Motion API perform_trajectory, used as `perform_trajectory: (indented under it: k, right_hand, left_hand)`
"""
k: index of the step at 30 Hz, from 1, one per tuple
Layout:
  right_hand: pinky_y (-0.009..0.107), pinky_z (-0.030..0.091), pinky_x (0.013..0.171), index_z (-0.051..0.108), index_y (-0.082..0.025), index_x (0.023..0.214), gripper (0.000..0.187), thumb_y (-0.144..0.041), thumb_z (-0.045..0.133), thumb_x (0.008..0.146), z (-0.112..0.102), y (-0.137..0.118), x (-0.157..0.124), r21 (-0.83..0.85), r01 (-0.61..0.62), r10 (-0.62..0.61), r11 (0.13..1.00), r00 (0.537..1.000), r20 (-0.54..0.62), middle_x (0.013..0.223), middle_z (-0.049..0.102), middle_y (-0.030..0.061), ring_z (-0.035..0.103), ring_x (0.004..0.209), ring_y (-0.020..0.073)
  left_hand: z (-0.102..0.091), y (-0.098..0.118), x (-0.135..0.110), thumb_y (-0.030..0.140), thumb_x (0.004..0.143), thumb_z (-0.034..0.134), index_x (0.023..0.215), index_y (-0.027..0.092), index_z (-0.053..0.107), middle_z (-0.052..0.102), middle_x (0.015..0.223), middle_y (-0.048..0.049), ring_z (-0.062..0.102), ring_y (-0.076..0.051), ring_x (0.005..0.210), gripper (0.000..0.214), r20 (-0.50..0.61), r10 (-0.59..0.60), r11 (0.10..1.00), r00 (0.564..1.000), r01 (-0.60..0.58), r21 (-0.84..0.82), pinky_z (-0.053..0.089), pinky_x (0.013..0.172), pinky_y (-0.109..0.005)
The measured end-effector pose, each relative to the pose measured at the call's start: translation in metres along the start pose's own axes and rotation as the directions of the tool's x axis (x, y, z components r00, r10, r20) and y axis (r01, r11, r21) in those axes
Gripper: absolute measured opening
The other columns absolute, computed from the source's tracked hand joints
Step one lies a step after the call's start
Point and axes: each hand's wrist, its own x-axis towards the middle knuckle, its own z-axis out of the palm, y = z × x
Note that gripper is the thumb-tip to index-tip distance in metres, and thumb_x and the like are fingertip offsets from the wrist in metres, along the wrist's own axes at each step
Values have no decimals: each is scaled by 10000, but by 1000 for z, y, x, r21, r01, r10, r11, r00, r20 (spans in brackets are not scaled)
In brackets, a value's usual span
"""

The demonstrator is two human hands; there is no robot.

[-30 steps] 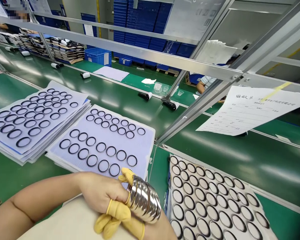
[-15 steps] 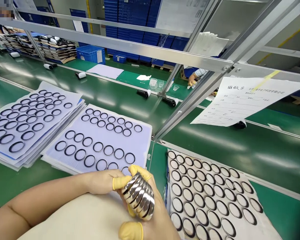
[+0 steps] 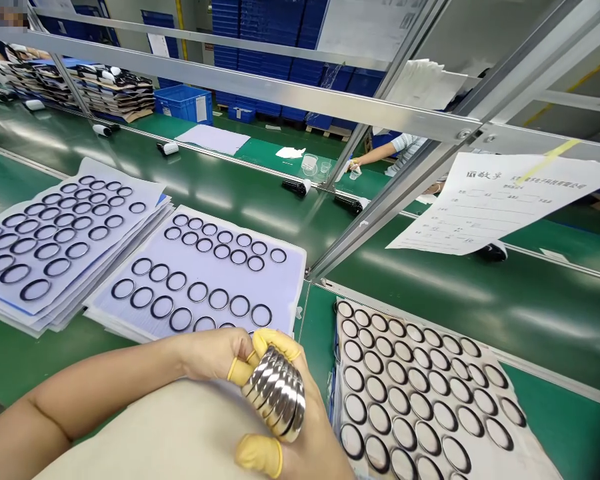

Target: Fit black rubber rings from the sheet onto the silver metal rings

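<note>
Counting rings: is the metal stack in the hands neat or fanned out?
Fanned out: the rings overlap in steps between left hand and right hand.

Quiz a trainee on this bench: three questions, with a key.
1. True or false: the metal rings lie on the belt.
2. The tray lies where, relative to the left hand and right hand? A left, B right, C under them.
3. Fill in: the finger cots are ___.
Key: 1 false, both hands hold them; 2 B; 3 yellow.
</note>
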Motion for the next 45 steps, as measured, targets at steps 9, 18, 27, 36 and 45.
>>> perform_trajectory:
  k: [9, 18, 27, 36, 45]
  right_hand:
    - [508, 314, 1124, 509, -276, 1370, 738, -682, 598, 761, 6, 22, -25, 110, -161, 164, 981, 986, -13, 1551, 307, 114, 317, 1406, 356]
    - [506, 475, 978, 665, -332, 1120, 262, -437, 553, 909, -6, 30, -33, 121, 112, -71, 986, 951, -300, 1235, 614, 64, 615, 1107, 297]
    - [368, 534, 689, 695, -302, 1000, 144, -346, 595, 907, -9, 21, -31, 67, 205, -177, 976, 939, -295, 831, 619, 48, 600, 762, 215]
    - [319, 508, 714, 705, -281, 922, 108, -238, 607, 908, -6, 32, -39, 113, 241, -187, 964, 915, -357, 880, 618, 29, 577, 826, 189]
    - [264, 527, 576, 699, -336, 972, 128, -261, 621, 904, -1, 43, -37, 388, 289, -76, 875, 874, -480, 796, 644, -11, 601, 650, 137]
  left_hand:
    - [1, -2, -6, 322, 458, 910, 615, 157, 738, 629, 532, 54, 528, -81, 528, 286, -91, -6, 1000, 996, 4, -27, 500, 644, -200]
    - [6, 9, -12, 308, 591, 843, 647, 127, 722, 606, 596, 13, 535, -121, 643, 224, -101, 123, 986, 987, -110, 127, 470, 676, -229]
    - [10, 12, -14, 266, 760, 698, 631, 122, 670, 615, 674, -26, 568, -142, 710, 196, -61, 281, 861, 958, -223, 458, 492, 719, -236]
    - [19, 21, -20, 132, 857, 553, 634, 146, 624, 635, 730, -32, 593, -119, 746, 235, 44, 472, 633, 880, -373, 678, 482, 736, -199]
    - [25, 23, -19, 83, 865, 524, 726, 124, 683, 679, 807, -70, 613, -131, 769, 215, 86, 476, 599, 875, -394, 697, 497, 751, -208]
